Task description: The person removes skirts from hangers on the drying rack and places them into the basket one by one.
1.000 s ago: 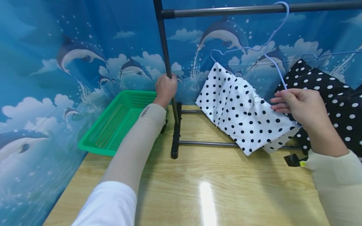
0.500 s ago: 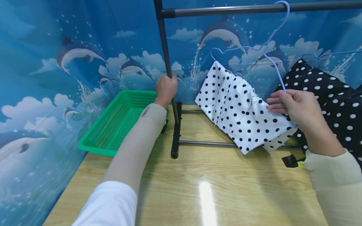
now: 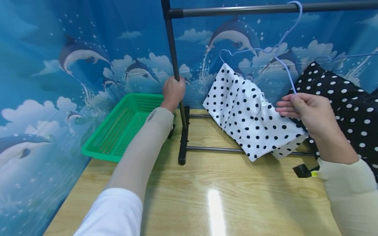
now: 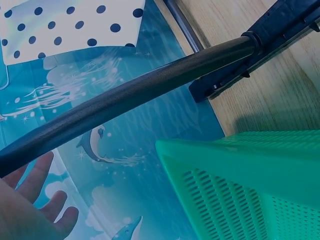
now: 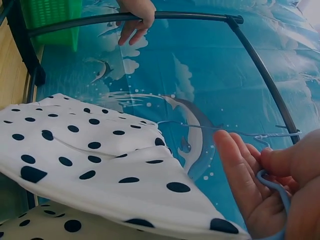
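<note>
My left hand (image 3: pixel 173 93) holds the dark upright post (image 3: pixel 174 54) of a clothes rack; in the left wrist view several fingers (image 4: pixel 37 177) reach past the tube. At the right, my right hand (image 3: pixel 313 113) pinches the sloping arm of a light blue wire hanger (image 3: pixel 286 65) between thumb and fingers. The hanger's hook sits over the rack's top rail (image 3: pixel 236 11). A white garment with black dots (image 3: pixel 251 111), gathered along its upper edge, hangs tilted from the hanger, its right end lower. In the right wrist view the blue wire (image 5: pixel 275 187) runs across my palm.
A black garment with white dots (image 3: pixel 348 95) hangs on another hanger behind my right hand. A green perforated basket (image 3: pixel 106 131) stands left of the rack's foot (image 3: pixel 183 154) on the wooden table (image 3: pixel 251 196). Behind everything is a dolphin-print curtain (image 3: pixel 133 39).
My right hand has shifted slightly left, with the hanger's arm and the white dotted garment swinging left too. The left hand stays on the post.
</note>
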Available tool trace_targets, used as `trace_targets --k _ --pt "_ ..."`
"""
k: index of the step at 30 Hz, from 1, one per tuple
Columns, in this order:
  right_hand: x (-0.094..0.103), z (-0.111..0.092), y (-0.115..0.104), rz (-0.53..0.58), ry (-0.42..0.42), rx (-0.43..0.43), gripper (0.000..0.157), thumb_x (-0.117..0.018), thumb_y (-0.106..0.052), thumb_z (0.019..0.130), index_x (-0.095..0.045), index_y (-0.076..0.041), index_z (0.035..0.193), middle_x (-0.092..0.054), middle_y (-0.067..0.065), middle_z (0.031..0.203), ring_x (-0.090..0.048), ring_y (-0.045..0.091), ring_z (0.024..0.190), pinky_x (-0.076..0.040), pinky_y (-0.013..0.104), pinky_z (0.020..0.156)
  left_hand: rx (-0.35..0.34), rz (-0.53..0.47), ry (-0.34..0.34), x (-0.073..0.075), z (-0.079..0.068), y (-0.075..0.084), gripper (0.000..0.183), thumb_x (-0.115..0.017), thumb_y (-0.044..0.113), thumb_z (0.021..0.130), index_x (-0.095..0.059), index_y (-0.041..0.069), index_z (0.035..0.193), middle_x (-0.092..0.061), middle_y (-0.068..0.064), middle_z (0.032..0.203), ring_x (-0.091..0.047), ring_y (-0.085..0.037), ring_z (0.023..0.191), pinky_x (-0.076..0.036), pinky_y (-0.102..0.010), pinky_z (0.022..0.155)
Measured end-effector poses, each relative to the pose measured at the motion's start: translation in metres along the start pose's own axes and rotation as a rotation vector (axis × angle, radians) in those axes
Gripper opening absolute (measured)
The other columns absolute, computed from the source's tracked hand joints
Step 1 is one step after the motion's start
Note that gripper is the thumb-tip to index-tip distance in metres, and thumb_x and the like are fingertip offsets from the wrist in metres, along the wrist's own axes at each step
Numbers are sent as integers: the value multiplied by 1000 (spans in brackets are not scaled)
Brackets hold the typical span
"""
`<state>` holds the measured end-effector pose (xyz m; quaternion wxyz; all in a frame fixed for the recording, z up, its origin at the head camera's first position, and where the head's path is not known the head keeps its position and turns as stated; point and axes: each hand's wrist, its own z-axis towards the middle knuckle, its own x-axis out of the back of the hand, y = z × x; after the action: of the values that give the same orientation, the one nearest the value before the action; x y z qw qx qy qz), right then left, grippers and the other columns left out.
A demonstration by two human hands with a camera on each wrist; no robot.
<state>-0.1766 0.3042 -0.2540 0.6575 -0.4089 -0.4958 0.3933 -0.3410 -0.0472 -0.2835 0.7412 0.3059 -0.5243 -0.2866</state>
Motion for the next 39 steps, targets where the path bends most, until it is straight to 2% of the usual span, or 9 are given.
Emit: trace_targets --k 7,13,19,32,39 --pt "-3 -2 -3 110 33 39 38 -50 -30 98 -56 5 111 -72 -9 84 -71 5 76 -56 18 68 27 17 -8 2 3 -3 45 -31 41 105 -48 15 71 -41 -2 59 -37 -20 49 -33 -32 51" --pt "-6 -5 -6 115 66 27 37 -52 -31 97 -57 4 109 -72 -9 82 -71 5 74 -56 18 68 33 35 -38 3 3 -1 46 -31 40 104 -46 15 70 -40 -2 59 -36 -19 50 -33 -32 51" --pt "-8 -9 -9 167 70 35 34 -53 -28 97 -58 4 107 -72 -7 82 -71 7 74 -56 19 68 44 21 -58 3 2 0 45 -32 39 104 -44 14 69 -38 -3 58 -33 -19 49 -32 -33 51" --pt "-11 -15 -15 203 81 79 30 -55 -26 97 -61 3 104 -73 -4 82 -72 8 72 -56 19 67 33 17 -70 6 -1 2 45 -32 38 104 -44 14 68 -36 -2 56 -31 -18 46 -30 -31 46" --pt "-14 -16 -16 173 85 105 29 -55 -26 97 -61 2 103 -72 -4 82 -71 7 73 -56 18 68 33 19 -68 6 -1 1 45 -32 39 104 -44 14 68 -36 -2 57 -32 -18 46 -31 -31 47"
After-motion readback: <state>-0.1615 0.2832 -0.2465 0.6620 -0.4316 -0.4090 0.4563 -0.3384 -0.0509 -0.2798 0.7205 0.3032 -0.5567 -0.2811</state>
